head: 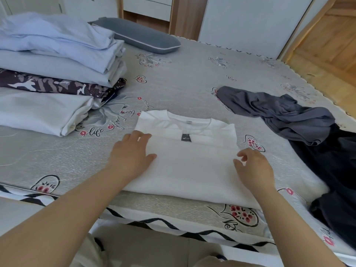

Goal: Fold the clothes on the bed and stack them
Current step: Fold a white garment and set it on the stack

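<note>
Left hand (133, 151) flat with fingers spread on the folded white T-shirt (185, 162) near the bed's (173, 83) front edge, right hand (252, 166) loosely curled at its right side, holding nothing, folded stack (57, 60) far left, dark clothes (289, 114) crumpled right

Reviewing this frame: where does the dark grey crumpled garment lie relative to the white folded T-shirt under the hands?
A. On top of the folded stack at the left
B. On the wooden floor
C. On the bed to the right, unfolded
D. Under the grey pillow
C: the dark grey crumpled garment lies loose on the patterned bed cover, right of the white folded T-shirt, apart from it.
</note>
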